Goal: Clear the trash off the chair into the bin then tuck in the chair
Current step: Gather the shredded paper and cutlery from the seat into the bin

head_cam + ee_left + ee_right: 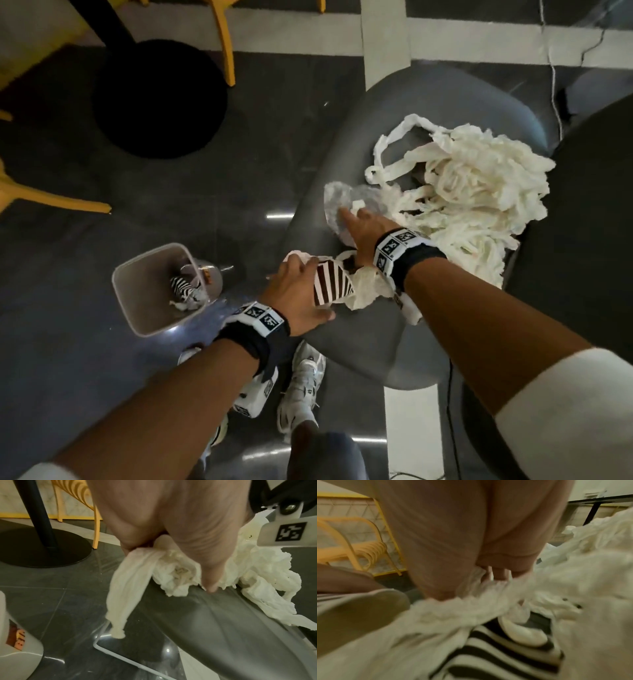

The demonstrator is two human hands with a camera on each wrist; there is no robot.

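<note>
A grey chair seat [359, 342] carries a big heap of white tissue strips [472, 192]. At its front left edge my left hand [301, 284] grips a wad of tissue [171, 568] together with a brown-and-white striped paper [334, 284]. My right hand [356, 222] reaches further onto the seat, and its fingers [496, 573] curl into a crumpled clear plastic wrapper [342, 202] beside the heap. The striped paper [505, 655] lies under that wrist. A grey bin [137, 308] stands on the floor left of the chair, with striped paper and tissue inside.
A black round table base [157, 99] and yellow chair legs [224, 41] stand on the dark floor behind the bin. A dark rounded surface [582, 205] borders the chair on the right. My white shoes [301, 383] stand by the chair's front corner. A thin white cable [555, 85] hangs at the back right.
</note>
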